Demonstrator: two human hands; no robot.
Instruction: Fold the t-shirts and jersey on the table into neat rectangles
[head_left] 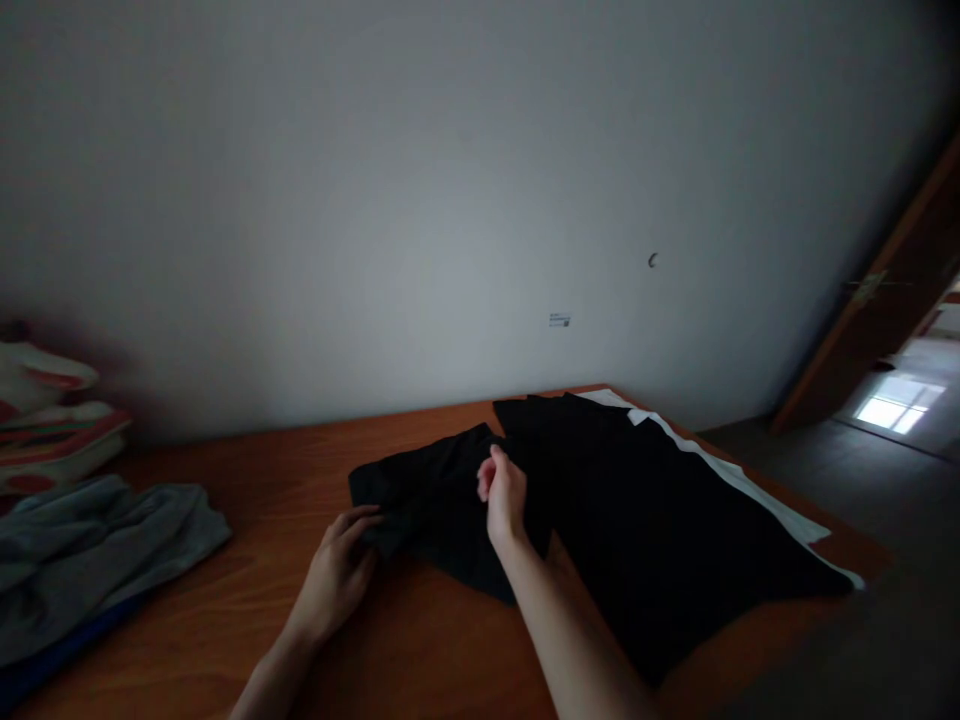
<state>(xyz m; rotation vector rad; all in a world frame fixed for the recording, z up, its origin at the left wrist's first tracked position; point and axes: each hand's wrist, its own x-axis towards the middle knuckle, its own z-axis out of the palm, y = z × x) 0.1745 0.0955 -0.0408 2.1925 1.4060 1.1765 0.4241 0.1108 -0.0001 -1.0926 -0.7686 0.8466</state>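
A dark, crumpled black garment [442, 510] lies in the middle of the wooden table, its kind hard to make out in the dim light. At its left edge, my left hand [346, 565] has its fingers bent over the cloth, gripping it. My right hand [506, 495] is curled closed above the garment's right part, thumb side up; whether cloth is between its fingers is hidden. Just right of it, a larger black garment [645, 510] is spread flat, next to or overlapping the first one. White cloth [780, 500] shows from beneath its far right edge.
On the left of the wooden table [262, 500] lies a heap of grey cloth [112, 540] with blue cloth [75, 650] under it. Behind the heap stands a white and red object [52, 430]. A pale wall [375, 250] borders the back; a door [877, 290] is at right.
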